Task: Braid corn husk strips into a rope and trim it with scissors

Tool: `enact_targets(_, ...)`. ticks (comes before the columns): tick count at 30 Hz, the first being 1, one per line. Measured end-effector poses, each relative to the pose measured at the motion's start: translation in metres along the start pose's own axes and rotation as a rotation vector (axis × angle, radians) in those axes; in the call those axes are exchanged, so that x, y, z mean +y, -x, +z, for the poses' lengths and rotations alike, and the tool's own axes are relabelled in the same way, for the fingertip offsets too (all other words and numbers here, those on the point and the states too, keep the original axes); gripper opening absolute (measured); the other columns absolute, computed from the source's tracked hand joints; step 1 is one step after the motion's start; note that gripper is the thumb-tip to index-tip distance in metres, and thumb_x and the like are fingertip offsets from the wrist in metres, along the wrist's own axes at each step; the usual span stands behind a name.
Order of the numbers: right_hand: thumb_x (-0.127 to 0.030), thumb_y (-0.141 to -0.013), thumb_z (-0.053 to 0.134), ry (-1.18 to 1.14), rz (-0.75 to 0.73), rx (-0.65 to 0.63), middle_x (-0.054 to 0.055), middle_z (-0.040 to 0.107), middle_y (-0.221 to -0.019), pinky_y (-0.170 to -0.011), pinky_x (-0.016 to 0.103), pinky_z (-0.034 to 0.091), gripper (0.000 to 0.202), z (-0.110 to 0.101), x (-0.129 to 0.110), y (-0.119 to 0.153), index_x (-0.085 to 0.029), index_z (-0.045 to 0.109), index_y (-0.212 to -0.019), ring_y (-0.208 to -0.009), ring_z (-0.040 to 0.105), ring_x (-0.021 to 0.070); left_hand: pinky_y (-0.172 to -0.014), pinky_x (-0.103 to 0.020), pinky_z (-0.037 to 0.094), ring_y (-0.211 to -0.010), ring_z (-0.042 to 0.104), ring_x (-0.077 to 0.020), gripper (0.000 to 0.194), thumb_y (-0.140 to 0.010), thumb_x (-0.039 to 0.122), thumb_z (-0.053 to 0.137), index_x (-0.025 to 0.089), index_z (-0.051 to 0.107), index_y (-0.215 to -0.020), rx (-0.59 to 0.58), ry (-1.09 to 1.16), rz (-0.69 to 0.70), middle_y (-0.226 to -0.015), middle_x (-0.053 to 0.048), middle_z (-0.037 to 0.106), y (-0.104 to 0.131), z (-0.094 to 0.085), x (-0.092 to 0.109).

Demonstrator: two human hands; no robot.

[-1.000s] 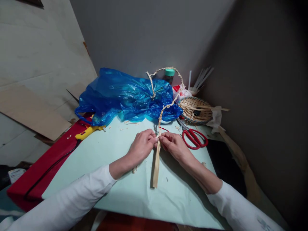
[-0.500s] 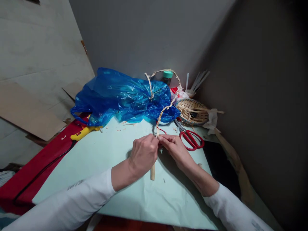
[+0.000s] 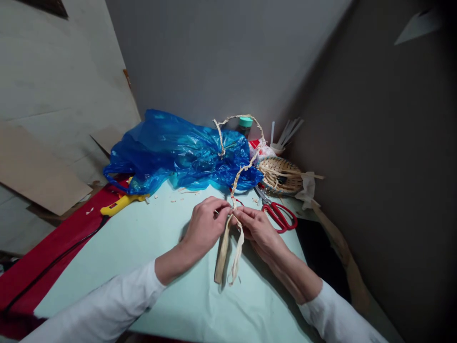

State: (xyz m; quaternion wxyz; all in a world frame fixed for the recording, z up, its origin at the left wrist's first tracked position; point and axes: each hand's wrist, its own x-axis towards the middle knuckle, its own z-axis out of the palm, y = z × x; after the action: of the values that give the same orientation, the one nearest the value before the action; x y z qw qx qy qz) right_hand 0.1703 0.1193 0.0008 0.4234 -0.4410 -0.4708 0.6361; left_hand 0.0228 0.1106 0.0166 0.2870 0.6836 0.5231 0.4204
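The left hand is pinching the lower end of the braid between thumb and fingers, and the right hand is gripping it from the other side, the fingertips nearly meeting. Below the fingertips, a tan strip and a pale strip are hanging apart over the sheet. Beyond both hands, the braid is rising and curving in a loop in front of the blue bag and jar. A red thread is showing just above the right fingertips. The scissors are lying just beyond the right hand, with the basket sitting farther out.
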Motion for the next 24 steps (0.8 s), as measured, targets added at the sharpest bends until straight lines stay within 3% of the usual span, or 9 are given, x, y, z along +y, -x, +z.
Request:
enact_targets(1, -0.047, -0.074, 0.069, -0.001, 0.005, -0.008, -0.005, 0.043, -0.057, -0.046, 0.023, 0.017, 0.036, 0.001, -0.001, 0.001, -0.015, 0.057, -0.064, -0.048, 0.029, 0.006, -0.079, -0.031, 0.046, -0.084, 0.062, -0.0183, 0.009, -0.083, 0.023, 0.056, 0.017, 0.064, -0.083, -0.016, 0.15, -0.099, -0.087, -0.005, 0.067, -0.004, 0.001, -0.004)
enact_targets(4, -0.049, -0.074, 0.069, -0.047, 0.017, -0.036, -0.003, 0.05, -0.062, -0.051, 0.022, 0.03, 0.036, 0.005, -0.004, 0.002, -0.016, 0.056, -0.065, -0.053, 0.042, 0.008, -0.071, -0.03, 0.048, -0.067, 0.061, -0.0151, 0.018, -0.081, 0.032, 0.06, 0.016, 0.056, -0.088, -0.306, 0.687, -0.343, -0.073, -0.001, 0.061, -0.01, 0.007, -0.014)
enact_targets(6, -0.049, -0.073, 0.071, -0.069, 0.026, -0.069, -0.002, 0.054, -0.064, -0.056, 0.023, 0.036, 0.035, 0.006, -0.004, 0.003, -0.016, 0.057, -0.069, -0.056, 0.049, 0.0096, -0.065, -0.026, 0.047, -0.06, 0.057, -0.0109, 0.021, -0.081, 0.035, 0.061, 0.015, 0.054, -0.084, -0.382, 0.823, -0.394, -0.07, 0.001, 0.056, -0.011, 0.011, -0.016)
enact_targets(9, -0.048, -0.074, 0.071, -0.032, 0.036, -0.106, -0.002, 0.055, -0.066, -0.054, 0.022, 0.034, 0.034, 0.004, -0.003, 0.003, -0.017, 0.058, -0.074, -0.056, 0.049, 0.0095, -0.049, -0.016, 0.034, -0.049, 0.044, -0.0038, 0.016, -0.082, 0.027, 0.06, 0.014, 0.052, -0.084, -0.455, 0.877, -0.471, -0.067, 0.002, 0.052, -0.013, 0.011, -0.016)
enact_targets(13, -0.047, -0.078, 0.067, 0.043, 0.007, -0.089, -0.005, 0.047, -0.062, -0.047, 0.019, 0.022, 0.033, 0.0, 0.002, 0.0, -0.016, 0.056, -0.073, -0.051, 0.036, 0.0059, -0.039, -0.014, 0.013, -0.04, 0.026, 0.0004, 0.015, -0.082, 0.025, 0.059, 0.016, 0.047, -0.084, -0.514, 0.847, -0.513, -0.067, 0.004, 0.05, -0.017, 0.006, -0.014)
enact_targets(18, -0.044, -0.078, 0.066, -0.012, 0.027, -0.112, -0.002, 0.052, -0.061, -0.048, 0.021, 0.025, 0.032, 0.0, 0.005, -0.002, -0.017, 0.053, -0.07, -0.054, 0.044, 0.009, -0.035, -0.016, 0.012, -0.038, 0.025, -0.0009, 0.024, -0.082, 0.038, 0.059, 0.017, 0.047, -0.082, -0.492, 0.757, -0.472, -0.062, 0.006, 0.048, -0.014, 0.009, -0.014)
enact_targets(21, -0.044, -0.078, 0.066, -0.048, 0.006, -0.11, 0.0, 0.057, -0.062, -0.049, 0.022, 0.027, 0.032, 0.001, 0.005, -0.002, -0.017, 0.052, -0.068, -0.052, 0.044, 0.0087, -0.035, -0.016, 0.015, -0.039, 0.029, -0.0031, 0.027, -0.082, 0.04, 0.056, 0.018, 0.048, -0.094, -0.398, 0.702, -0.427, -0.064, 0.005, 0.051, -0.01, 0.014, -0.015)
enact_targets(24, -0.045, -0.077, 0.067, -0.025, 0.012, -0.104, 0.0, 0.058, -0.062, -0.049, 0.022, 0.027, 0.034, 0.001, 0.005, -0.002, -0.017, 0.051, -0.066, -0.052, 0.045, 0.0093, -0.037, -0.017, 0.019, -0.042, 0.032, -0.0059, 0.029, -0.087, 0.037, 0.048, 0.019, 0.046, -0.11, -0.382, 0.627, -0.38, -0.068, 0.004, 0.052, -0.008, 0.014, -0.017)
